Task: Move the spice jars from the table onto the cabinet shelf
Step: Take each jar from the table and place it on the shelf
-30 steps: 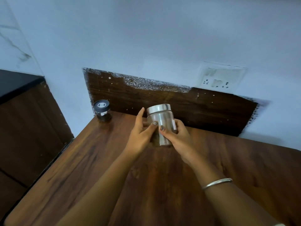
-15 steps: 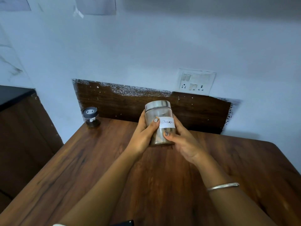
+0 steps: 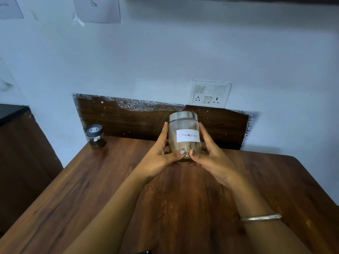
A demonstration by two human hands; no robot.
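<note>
A clear glass jar [image 3: 184, 142] with a steel lid and a white label reading "Cinnamon" is held upright near the back of the wooden table [image 3: 91, 189]. My left hand [image 3: 161, 156] grips its left side and my right hand [image 3: 211, 158] grips its right side, both thumbs pressing the front near its base. A small dark spice jar [image 3: 94, 136] with a black lid stands at the table's back left corner, away from both hands. No cabinet shelf is in view.
A dark wooden backsplash panel [image 3: 139, 123] runs behind the table. A wall socket plate [image 3: 211, 93] sits above it. A dark cabinet side [image 3: 22, 154] with a black counter top stands left of the table. Papers [image 3: 97, 8] hang on the wall above.
The jar has been turned so its label faces me and it sits higher in the hands. The view has tilted upward, showing more wall.
</note>
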